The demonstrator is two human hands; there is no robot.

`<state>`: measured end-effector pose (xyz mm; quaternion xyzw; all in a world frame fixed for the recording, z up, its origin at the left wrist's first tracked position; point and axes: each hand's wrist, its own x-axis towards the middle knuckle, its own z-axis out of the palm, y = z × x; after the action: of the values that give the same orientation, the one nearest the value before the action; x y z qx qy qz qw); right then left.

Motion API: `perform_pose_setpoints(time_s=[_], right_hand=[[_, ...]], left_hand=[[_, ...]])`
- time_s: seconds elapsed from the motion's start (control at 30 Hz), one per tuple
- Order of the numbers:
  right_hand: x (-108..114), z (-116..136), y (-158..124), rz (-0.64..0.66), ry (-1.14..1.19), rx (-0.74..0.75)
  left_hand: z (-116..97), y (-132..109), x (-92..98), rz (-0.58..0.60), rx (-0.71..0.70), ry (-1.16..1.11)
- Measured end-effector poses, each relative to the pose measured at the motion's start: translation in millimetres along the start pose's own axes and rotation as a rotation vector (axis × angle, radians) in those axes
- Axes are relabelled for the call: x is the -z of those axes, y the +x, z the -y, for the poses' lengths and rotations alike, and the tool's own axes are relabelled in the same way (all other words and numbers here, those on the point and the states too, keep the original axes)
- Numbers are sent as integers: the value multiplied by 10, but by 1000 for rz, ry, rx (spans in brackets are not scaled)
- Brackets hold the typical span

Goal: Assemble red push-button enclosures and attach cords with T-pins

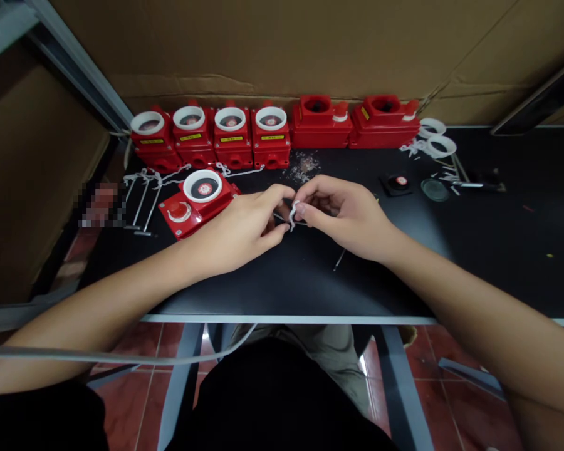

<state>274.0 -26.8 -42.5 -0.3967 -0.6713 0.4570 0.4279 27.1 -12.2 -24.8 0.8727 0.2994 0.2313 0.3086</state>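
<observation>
Between both hands, over the black tabletop, is a short white cord point(292, 215). My right hand point(336, 213) pinches it between thumb and fingertips. My left hand point(258, 227) is bent around a thin rod or cord end just left of it, fingertips near the white cord; what exactly it grips is too small to make out. Beside my left wrist lies a red box point(188, 216) with a white ring point(202, 186) around its dark round window and a red round part in front. A thin metal rod point(339, 260) shows below my right hand.
Red boxes point(234, 141) line the back by a cardboard wall. Metal rods with white cords point(143, 207) lie at the left. White rings point(440, 146), a clear disc point(435, 190) and a black square part point(397, 183) lie right. White cable point(169, 360) crosses below the table edge.
</observation>
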Motion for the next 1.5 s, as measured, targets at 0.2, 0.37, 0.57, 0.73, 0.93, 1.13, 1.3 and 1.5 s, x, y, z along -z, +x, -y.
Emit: perform_pose_setpoints(time_s=[0.2, 0.37, 0.57, 0.73, 0.93, 1.13, 1.3, 1.5], right_hand=[[-12, 91, 20, -21, 136, -41], [46, 63, 67, -144, 136, -82], [118, -54, 102, -245, -4, -14], [74, -34, 23, -126, -259, 37], [28, 6, -45, -71, -392, 233], [31, 73, -69, -140, -499, 341], [11, 55, -73, -168, -584, 454], [-17, 22, -79, -146, -609, 528]], left_hand=[[1, 31, 5, 8, 47, -47], [-43, 39, 21, 6, 3, -43], [-89, 78, 27, -30, 95, -317], [-35, 90, 48, -102, 105, -483], [23, 82, 12, -219, 85, -456], [24, 83, -9, -208, 145, -521], [48, 81, -6, -204, 149, -536], [29, 73, 3, -302, 119, -401]])
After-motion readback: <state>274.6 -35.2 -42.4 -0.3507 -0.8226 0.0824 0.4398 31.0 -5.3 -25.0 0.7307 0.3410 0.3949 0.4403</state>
